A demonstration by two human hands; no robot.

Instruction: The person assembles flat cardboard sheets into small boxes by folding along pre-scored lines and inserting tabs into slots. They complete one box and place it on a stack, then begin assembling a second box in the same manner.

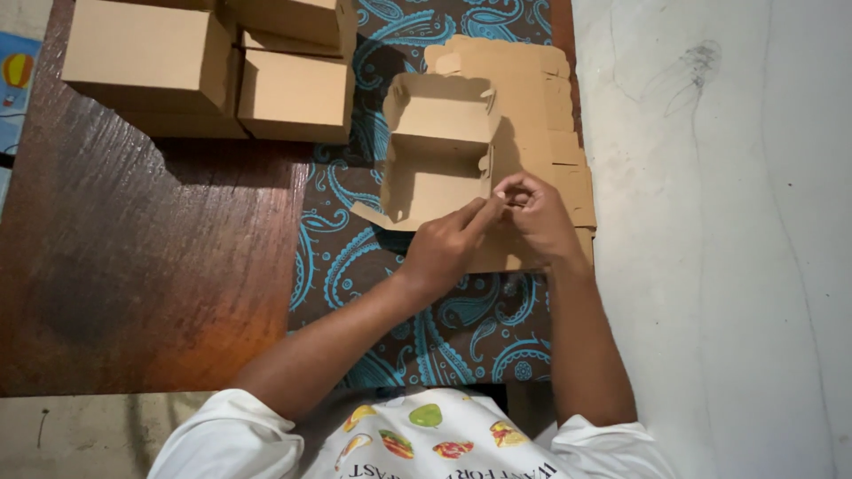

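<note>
While both hands meet at the centre of the frame, the half-folded cardboard box (pixel 439 151) lies just above and left of them, its open tray running up the frame away from the person. The left hand (pixel 446 248) has its fingers pressed together, fingertips pinching at the box's lower right corner. The right hand (pixel 539 215) curls in, pinching the same corner flap from the right; it sits on a stack of flat cardboard blanks (pixel 541 106). Finished boxes (pixel 222 66) stand at upper left on the dark wooden worktop (pixel 133 266), beside a blue paisley cloth (pixel 479 328).
</note>
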